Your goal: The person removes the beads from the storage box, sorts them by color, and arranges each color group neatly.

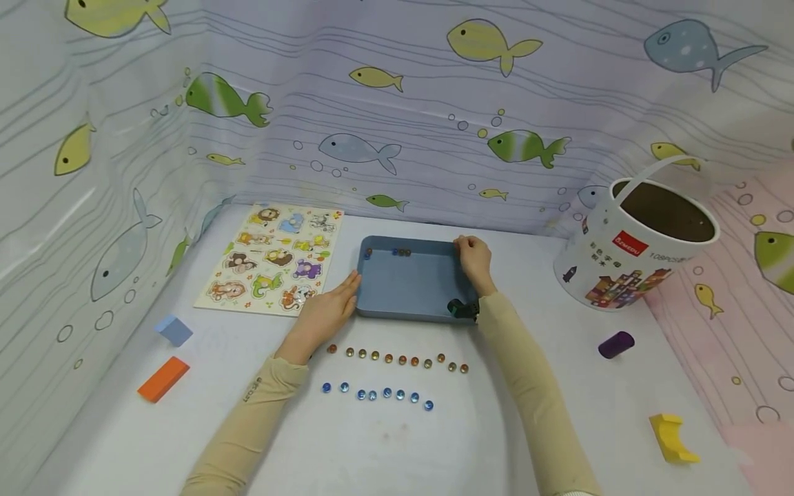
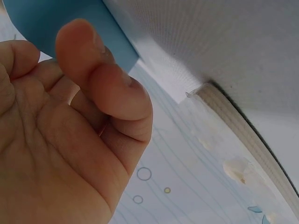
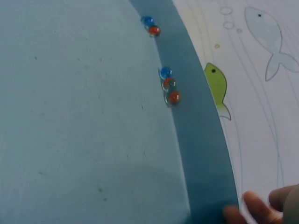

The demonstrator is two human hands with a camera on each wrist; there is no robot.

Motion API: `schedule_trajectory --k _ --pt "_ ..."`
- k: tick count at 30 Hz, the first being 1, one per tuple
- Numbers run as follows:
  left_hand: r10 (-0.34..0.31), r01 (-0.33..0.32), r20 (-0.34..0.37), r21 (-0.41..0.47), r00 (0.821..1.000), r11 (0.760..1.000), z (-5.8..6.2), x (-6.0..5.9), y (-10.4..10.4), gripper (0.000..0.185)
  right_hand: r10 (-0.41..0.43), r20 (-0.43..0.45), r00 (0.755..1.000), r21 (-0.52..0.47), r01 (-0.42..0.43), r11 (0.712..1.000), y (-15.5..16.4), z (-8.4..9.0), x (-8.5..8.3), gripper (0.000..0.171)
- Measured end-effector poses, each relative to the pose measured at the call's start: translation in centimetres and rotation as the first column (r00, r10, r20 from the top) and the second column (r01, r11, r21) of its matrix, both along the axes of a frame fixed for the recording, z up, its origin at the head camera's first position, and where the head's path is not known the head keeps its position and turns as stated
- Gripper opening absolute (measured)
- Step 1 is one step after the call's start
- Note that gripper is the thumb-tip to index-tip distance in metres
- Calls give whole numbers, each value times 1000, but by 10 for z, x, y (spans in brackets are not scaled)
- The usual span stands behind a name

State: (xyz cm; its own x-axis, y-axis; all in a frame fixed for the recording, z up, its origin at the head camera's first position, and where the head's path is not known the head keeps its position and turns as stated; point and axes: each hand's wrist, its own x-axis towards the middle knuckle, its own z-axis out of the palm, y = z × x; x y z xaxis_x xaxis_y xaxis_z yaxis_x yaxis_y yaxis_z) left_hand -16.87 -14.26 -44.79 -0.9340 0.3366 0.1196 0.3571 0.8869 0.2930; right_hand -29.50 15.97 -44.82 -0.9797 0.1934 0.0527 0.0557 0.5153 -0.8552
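A blue-grey tray [image 1: 409, 286] lies on the white table, holding several blue and orange glass marbles [image 3: 170, 85] along its far wall. At its left wall is my left hand [image 1: 325, 313], fingers extended and touching the side. In the left wrist view its fingers [image 2: 121, 95] are slightly bent beside the tray. My right hand [image 1: 476, 262] grips the far right corner with curled fingers; only a few fingertips show at the rim in the right wrist view. Nearer to me lie a row of amber and orange marbles [image 1: 402, 359] and a row of blue marbles [image 1: 387, 393].
An animal puzzle board [image 1: 273, 258] lies left of the tray. A white bucket [image 1: 620, 255] stands at the right. Blocks lie about: light blue [image 1: 174, 331], orange [image 1: 164, 379], purple [image 1: 616, 344] and yellow [image 1: 673, 439]. A dark green object [image 1: 459, 308] shows at the tray's near right corner.
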Motion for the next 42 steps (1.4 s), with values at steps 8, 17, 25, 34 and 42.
schedule_trajectory --k 8,17,25,34,42 --pt "1 -1 3 5 1000 1000 -1 -2 1 48 58 128 990 44 -64 997 -4 4 6 47" --pt "1 -1 2 4 1000 1000 0 -1 1 48 104 206 973 -132 -77 988 -5 7 1 38" --pt "14 -15 22 24 1000 1000 -1 0 0 48 287 140 948 125 -304 944 -13 0 -6 28" --pt "2 -2 -6 9 1000 1000 0 -2 0 49 421 173 891 348 -455 820 -21 0 -7 23" --pt "0 0 -2 10 1000 1000 -1 -1 0 49 448 279 850 325 -522 789 -18 4 0 22"
